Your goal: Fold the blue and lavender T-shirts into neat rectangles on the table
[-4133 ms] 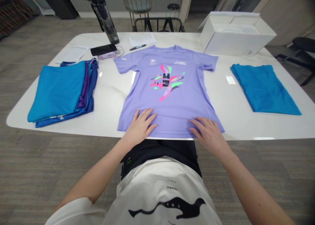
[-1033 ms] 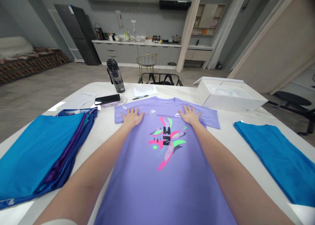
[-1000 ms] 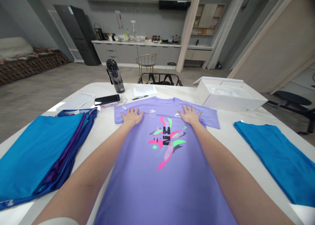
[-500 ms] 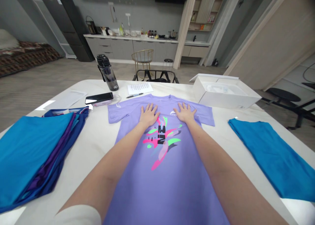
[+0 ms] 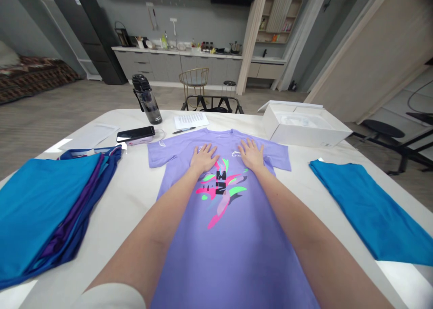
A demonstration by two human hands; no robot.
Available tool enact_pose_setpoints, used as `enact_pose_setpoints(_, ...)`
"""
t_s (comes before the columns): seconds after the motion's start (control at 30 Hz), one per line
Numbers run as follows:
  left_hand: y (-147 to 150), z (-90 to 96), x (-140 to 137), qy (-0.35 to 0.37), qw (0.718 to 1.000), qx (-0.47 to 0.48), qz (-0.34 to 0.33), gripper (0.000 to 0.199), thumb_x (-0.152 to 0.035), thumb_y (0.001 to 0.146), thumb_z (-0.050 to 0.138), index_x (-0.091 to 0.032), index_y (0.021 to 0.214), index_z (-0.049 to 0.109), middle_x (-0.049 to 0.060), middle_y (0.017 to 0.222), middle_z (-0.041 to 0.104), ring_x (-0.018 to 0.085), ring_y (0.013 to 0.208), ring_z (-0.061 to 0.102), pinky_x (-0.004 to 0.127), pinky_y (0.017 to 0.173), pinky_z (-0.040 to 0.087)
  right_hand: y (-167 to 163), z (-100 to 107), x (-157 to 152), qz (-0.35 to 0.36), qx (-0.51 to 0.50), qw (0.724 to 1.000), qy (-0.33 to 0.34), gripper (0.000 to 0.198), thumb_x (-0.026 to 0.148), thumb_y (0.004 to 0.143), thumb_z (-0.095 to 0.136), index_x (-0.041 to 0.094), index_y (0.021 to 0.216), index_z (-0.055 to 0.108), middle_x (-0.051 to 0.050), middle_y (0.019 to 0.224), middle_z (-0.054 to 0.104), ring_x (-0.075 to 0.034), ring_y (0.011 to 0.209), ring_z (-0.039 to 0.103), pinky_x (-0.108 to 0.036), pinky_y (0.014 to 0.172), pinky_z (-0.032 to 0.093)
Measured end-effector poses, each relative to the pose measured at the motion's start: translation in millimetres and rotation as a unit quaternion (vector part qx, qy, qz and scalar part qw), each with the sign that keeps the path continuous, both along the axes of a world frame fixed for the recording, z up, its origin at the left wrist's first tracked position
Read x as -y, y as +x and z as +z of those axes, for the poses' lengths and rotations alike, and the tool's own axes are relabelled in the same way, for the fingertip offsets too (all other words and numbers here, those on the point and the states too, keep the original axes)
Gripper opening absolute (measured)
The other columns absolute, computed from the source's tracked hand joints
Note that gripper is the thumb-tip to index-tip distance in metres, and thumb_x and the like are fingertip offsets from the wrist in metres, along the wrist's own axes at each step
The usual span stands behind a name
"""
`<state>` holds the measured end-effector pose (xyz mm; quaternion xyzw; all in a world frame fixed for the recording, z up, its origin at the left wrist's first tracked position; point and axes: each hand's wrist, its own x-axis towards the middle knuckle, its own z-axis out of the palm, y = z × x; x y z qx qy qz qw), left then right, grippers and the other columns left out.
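Note:
A lavender T-shirt (image 5: 203, 250) with a bright pink, green and black print lies spread face up, collar away from me. My left hand (image 5: 204, 159) rests flat on its upper chest, fingers spread. On the other side of the chest my right hand (image 5: 251, 154) also lies flat, fingers apart, beside a small white logo. Neither hand grips the cloth. To the left is a stack of folded clothes (image 5: 43, 200), blue on top with purple and navy below. A folded blue garment (image 5: 368, 209) lies by itself on the right.
On the white table (image 5: 131, 196) stand a dark water bottle (image 5: 148, 99) and an open white box (image 5: 306, 126). A phone (image 5: 135, 134), a pen (image 5: 184, 130) and a printed sheet (image 5: 191, 120) lie beyond the shirt. A black chair (image 5: 212, 103) stands behind the far edge.
My right hand has shifted slightly left, its fingers closer together, and more of the logo shows. My left hand stays nearly in place. The camera view has turned slightly.

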<state>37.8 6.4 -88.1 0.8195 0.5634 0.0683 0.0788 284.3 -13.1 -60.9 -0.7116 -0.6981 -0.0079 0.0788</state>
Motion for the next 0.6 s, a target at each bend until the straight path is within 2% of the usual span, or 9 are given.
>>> enact_pose_setpoints(0.13, 0, -0.8, 0, 0.005, 1.000, -0.003, -0.002, 0.070, -0.064, 0.103, 0.018, -0.032, 0.163, 0.033, 0.004, 0.172, 0.024, 0.028, 0.160, 0.019, 0.061, 0.127, 0.010, -13, -7, 22, 0.047, -0.017, 0.997, -0.056, 0.068, 0.065, 0.105, 0.018, 0.034, 0.164, 0.032, -0.004, 0.173, 0.021, -0.033, 0.158, 0.017, -0.072, 0.122, 0.011)
enact_pose_setpoints(0.23, 1, -0.3, 0, 0.005, 1.000, -0.005, -0.002, 0.070, -0.063, 0.103, 0.019, -0.031, 0.163, 0.033, 0.004, 0.172, 0.024, 0.028, 0.160, 0.020, 0.061, 0.127, 0.010, -17, -13, 35, 0.043, -0.024, 0.995, -0.086, 0.071, 0.070, 0.103, 0.020, 0.036, 0.164, 0.030, -0.003, 0.173, 0.022, -0.034, 0.158, 0.017, -0.074, 0.121, 0.011)
enact_pose_setpoints(0.43, 1, 1.2, -1, -0.004, 1.000, -0.016, -0.002, 0.069, -0.062, 0.103, 0.019, -0.031, 0.164, 0.031, 0.004, 0.173, 0.022, 0.028, 0.160, 0.018, 0.060, 0.127, 0.009, -21, -14, 39, 0.021, -0.011, 0.995, -0.093, 0.073, 0.072, 0.102, 0.020, 0.037, 0.166, 0.025, -0.002, 0.174, 0.018, -0.034, 0.159, 0.012, -0.073, 0.121, 0.006)
enact_pose_setpoints(0.6, 2, 1.8, 0, -0.007, 1.000, -0.017, 0.002, 0.069, -0.061, 0.104, 0.019, -0.030, 0.164, 0.031, 0.004, 0.173, 0.022, 0.028, 0.160, 0.018, 0.061, 0.127, 0.009, -21, -11, 40, 0.028, -0.013, 0.995, -0.092, 0.073, 0.071, 0.102, 0.019, 0.036, 0.166, 0.026, -0.002, 0.174, 0.018, -0.034, 0.159, 0.012, -0.072, 0.121, 0.007)
